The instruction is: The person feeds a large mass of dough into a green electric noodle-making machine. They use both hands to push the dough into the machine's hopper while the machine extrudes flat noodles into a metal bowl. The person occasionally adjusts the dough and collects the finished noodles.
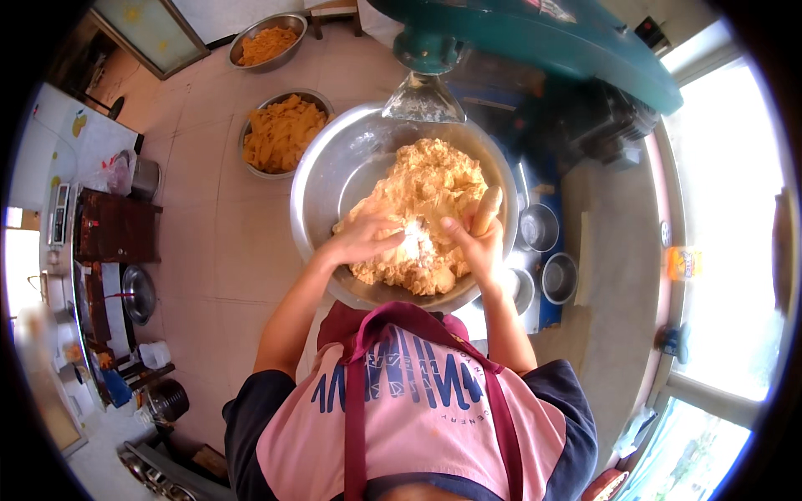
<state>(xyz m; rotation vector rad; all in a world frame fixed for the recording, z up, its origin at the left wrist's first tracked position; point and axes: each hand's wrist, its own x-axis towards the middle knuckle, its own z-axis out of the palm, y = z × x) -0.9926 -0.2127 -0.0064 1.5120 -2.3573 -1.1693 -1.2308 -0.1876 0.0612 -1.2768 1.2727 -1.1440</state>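
A large steel bowl [326,179] holds crumbly orange-tan dough [430,167] with a bright pale patch between my hands. My left hand [361,238] rests on the left part of the dough, fingers apart. My right hand [479,245] is at the bowl's right side, gripping a short tan cylinder [487,204] that looks like a wooden handle; its lower end is hidden. A green machine [535,37] with a metal fitting [423,100] hangs over the bowl's far rim.
Two basins [276,107] [267,63] of orange pieces stand behind left. Small steel pans [558,280] sit right of the bowl, beside a pale ledge [610,317] along the bright window [727,225]. A cabinet [113,225] with pots and containers lines the left.
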